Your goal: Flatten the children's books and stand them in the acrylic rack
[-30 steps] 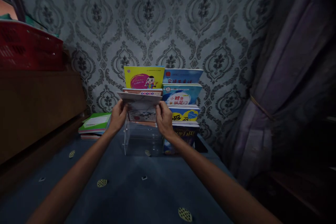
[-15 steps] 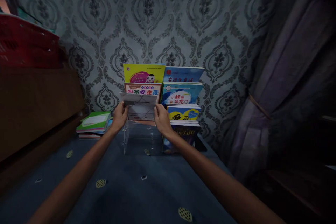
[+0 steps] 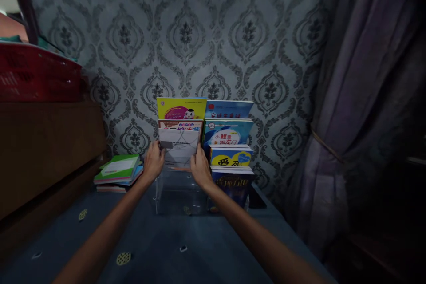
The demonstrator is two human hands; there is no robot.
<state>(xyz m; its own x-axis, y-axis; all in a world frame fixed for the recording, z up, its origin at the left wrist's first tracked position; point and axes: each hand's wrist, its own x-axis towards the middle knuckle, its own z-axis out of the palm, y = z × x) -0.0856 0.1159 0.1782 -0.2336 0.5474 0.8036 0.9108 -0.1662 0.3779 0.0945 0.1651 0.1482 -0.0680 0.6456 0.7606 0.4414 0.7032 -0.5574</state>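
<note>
I hold a thin white booklet point(image 3: 179, 146) upright, back cover toward me, in a tier of a clear acrylic display rack point(image 3: 176, 195). My left hand point(image 3: 153, 160) grips its left edge and my right hand point(image 3: 199, 167) grips its right edge, both with fingers closed round it. Behind it in the left column stand a book with coloured lettering point(image 3: 181, 125) and a yellow picture book point(image 3: 181, 108). The right column holds several children's books, among them a blue one point(image 3: 228, 132) and a yellow-and-blue one point(image 3: 231, 157). The lowest left tier shows nothing in it.
A stack of books with a green cover on top point(image 3: 118, 171) lies left of the rack on the blue patterned surface point(image 3: 173, 248). A brown cabinet point(image 3: 46, 151) with a red basket point(image 3: 36, 73) stands at left. A purple curtain point(image 3: 359, 97) hangs at right, patterned wallpaper behind.
The booklet went from tilted nearly flat above the rack to upright and lower in its tier. Both hands moved down with it, and the view shifted so the rack sits lower.
</note>
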